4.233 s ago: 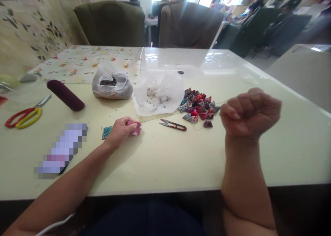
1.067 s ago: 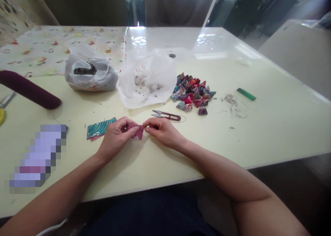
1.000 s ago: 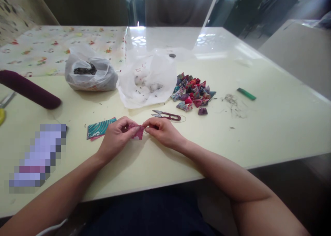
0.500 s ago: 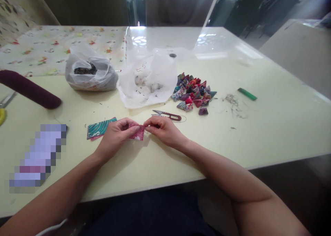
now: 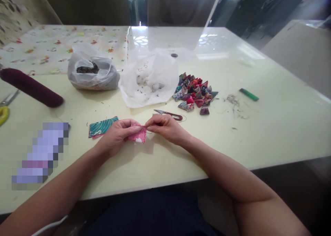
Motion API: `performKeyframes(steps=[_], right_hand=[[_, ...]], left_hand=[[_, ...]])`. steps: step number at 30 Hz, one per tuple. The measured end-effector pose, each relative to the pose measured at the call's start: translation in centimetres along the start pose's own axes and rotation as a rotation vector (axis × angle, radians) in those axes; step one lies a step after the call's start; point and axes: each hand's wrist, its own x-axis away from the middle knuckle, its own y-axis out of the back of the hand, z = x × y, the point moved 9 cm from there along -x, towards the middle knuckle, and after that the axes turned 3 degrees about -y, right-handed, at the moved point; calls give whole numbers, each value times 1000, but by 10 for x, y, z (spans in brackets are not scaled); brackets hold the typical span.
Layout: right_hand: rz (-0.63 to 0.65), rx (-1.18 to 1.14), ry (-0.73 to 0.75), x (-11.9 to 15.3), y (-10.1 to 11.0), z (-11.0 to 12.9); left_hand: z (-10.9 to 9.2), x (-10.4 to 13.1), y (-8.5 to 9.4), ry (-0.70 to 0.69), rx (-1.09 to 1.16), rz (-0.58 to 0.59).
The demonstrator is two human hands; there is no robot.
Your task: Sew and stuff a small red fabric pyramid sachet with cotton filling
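Between the fingers and thumb of my left hand point(image 5: 117, 136) is a small pink fabric piece point(image 5: 137, 136) with a white patch and stitches along its right edge. My right hand point(image 5: 168, 129) is closed in a pinch at the upper right corner of this fabric. What those fingertips hold is too small to make out; a dark thread shows just below them. Beside my left hand lies a teal wave-patterned cloth strip point(image 5: 102, 126) over a pink one. Thread snips point(image 5: 172, 115) with a dark red handle rest just beyond my right hand.
Several small stuffed fabric pouches point(image 5: 195, 92) are heaped beyond the snips. Behind stand a white plastic bag point(image 5: 150, 94) with white filling and another bag point(image 5: 94, 80) with dark contents. A purple roll point(image 5: 32, 87), yellow-handled scissors point(image 5: 3, 114) and a green cutter point(image 5: 248, 94) lie around.
The pink fabric is tilted a little differently and shows more of its face. My right fingertips have shifted slightly along its corner. The whole view has moved slightly.
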Motion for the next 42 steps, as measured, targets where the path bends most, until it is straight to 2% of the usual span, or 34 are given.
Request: performKeyframes(steps=[9, 13, 18, 23, 26, 30, 33, 35, 38, 42], right_hand=[[-12, 79, 3, 1, -4, -1], [-71, 169, -75, 9, -8, -7], [-60, 162, -99, 14, -13, -11], [-114, 92, -144, 11, 0, -9], [-212, -10, -221, 12, 18, -11], [-382, -126, -211, 11, 48, -11], [-479, -150, -180, 11, 67, -12], [-524, -139, -177, 12, 77, -13], [-571, -122, -191, 13, 88, -18], [-637, -131, -194, 14, 100, -27]], left_hand=[[-3, 2, -10, 3, -35, 34], [-6, 4, -14, -69, -60, 20], [-6, 4, -15, -191, -130, 13], [-15, 7, -9, -232, -156, -34], [-27, 9, 11, -226, -62, -154], [-38, 5, 57, -234, 221, -365], [-45, 0, 89, -278, 427, -464], [-48, -1, 109, -309, 588, -531], [-49, 0, 130, -276, 782, -599], [-55, 10, 160, -323, 968, -727]])
